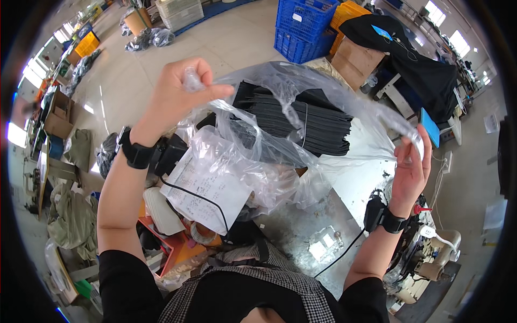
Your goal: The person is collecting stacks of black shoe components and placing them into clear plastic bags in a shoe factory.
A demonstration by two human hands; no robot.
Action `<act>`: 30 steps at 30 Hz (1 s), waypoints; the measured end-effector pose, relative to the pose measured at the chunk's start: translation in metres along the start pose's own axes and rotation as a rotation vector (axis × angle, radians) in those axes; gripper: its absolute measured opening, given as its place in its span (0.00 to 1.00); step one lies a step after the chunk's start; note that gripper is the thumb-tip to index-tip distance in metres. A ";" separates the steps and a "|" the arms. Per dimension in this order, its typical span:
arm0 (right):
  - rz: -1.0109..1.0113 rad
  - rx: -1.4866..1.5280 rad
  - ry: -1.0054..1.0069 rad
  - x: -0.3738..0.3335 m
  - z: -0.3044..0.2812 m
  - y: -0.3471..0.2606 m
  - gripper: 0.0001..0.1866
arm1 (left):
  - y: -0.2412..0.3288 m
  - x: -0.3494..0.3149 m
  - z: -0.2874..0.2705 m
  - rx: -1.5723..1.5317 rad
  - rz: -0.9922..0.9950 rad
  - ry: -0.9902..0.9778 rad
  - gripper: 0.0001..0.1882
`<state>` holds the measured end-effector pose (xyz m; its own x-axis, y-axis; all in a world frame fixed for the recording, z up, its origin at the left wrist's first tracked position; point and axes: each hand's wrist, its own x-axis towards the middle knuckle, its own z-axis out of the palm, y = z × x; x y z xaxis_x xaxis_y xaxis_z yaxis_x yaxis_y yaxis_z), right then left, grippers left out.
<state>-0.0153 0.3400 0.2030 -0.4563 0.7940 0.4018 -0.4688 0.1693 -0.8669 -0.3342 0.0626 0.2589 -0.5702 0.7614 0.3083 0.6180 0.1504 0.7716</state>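
A large clear plastic bag is stretched between my raised hands. My left hand pinches a bunched part of its edge at the upper left. On the right, my right hand grips the other side of the bag, fingers pointing upward. Between them, a thick stack of black, fabric-like strips lies tilted, with a thin band around it. Film covers part of the stack; I cannot tell whether all of it is inside the bag. Both wrists carry black strapped devices, with a cable at each.
A handwritten paper sheet lies near the bag's left front. The worktable extends toward me, with a sewing machine at right. Blue crates and a cardboard box stand beyond. An orange tray sits at lower left.
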 end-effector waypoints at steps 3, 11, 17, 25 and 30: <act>-0.060 -0.100 -0.135 -0.004 0.037 -0.011 0.27 | 0.042 0.006 0.022 -0.099 0.229 -0.051 0.12; -0.276 -0.459 -0.699 -0.030 0.096 0.048 0.29 | 0.081 -0.012 0.124 -0.323 0.487 -0.395 0.09; -0.159 -0.523 -0.483 -0.034 0.085 0.072 0.13 | 0.052 0.000 0.120 -0.247 0.550 -0.280 0.14; 0.454 -0.287 0.035 -0.046 0.070 0.070 0.21 | -0.165 0.066 0.043 -0.017 -0.480 0.000 0.23; 0.385 -0.353 -0.025 -0.044 0.067 0.067 0.23 | -0.245 0.058 0.081 -0.074 -0.878 -0.095 0.22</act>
<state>-0.0772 0.2771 0.1473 -0.5656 0.8238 0.0379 0.0180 0.0583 -0.9981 -0.4747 0.1211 0.0426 -0.7731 0.4396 -0.4573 -0.0606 0.6664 0.7431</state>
